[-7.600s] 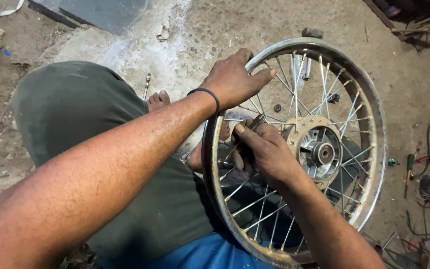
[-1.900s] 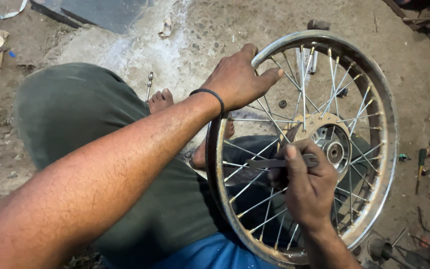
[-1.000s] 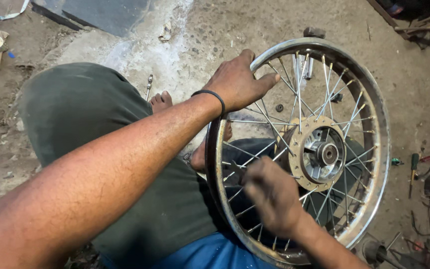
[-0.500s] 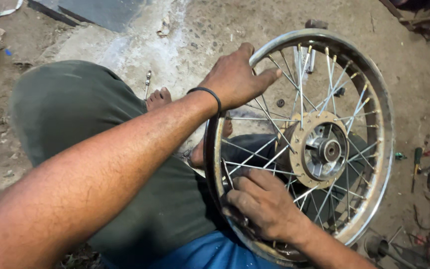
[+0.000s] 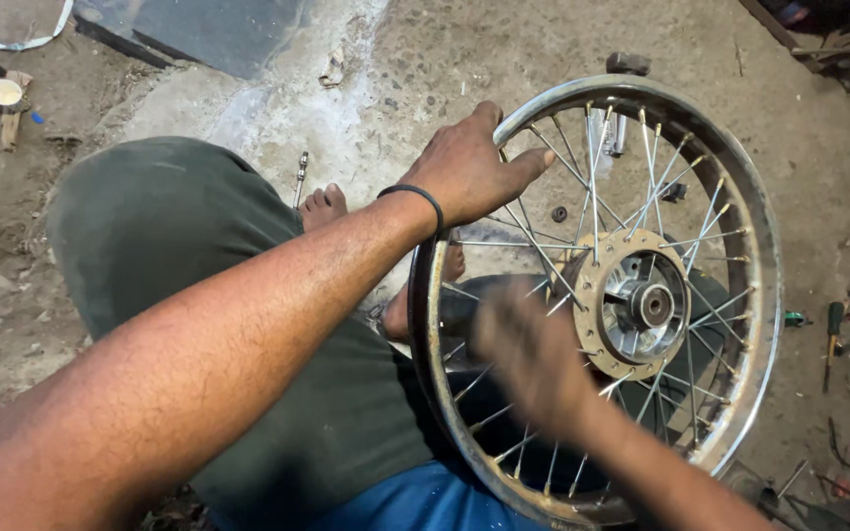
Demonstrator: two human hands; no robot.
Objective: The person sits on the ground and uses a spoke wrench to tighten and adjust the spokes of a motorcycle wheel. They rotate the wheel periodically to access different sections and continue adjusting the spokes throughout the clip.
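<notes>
A bare spoked wheel rim (image 5: pixel 755 246) stands nearly upright against my knee, its hub (image 5: pixel 641 305) at the centre. My left hand (image 5: pixel 469 167), a black band on its wrist, grips the top left of the rim. My right hand (image 5: pixel 528 354) is blurred by motion, in front of the lower left spokes, between rim and hub. Whether it holds anything cannot be made out. My bent leg in dark green trousers (image 5: pixel 199 256) fills the left, with bare toes (image 5: pixel 322 205) showing behind it.
Rough concrete floor (image 5: pixel 395 59) lies all around. A small screwdriver-like tool (image 5: pixel 299 172) lies by my foot. Hand tools (image 5: pixel 833 329) and wires lie at the right. A short stick with a round cap (image 5: pixel 7 98) is at the upper left.
My right hand has moved up from the lower rim towards the hub and is now blurred. Earlier it worked a tool at the spokes. My left hand has stayed on the rim.
</notes>
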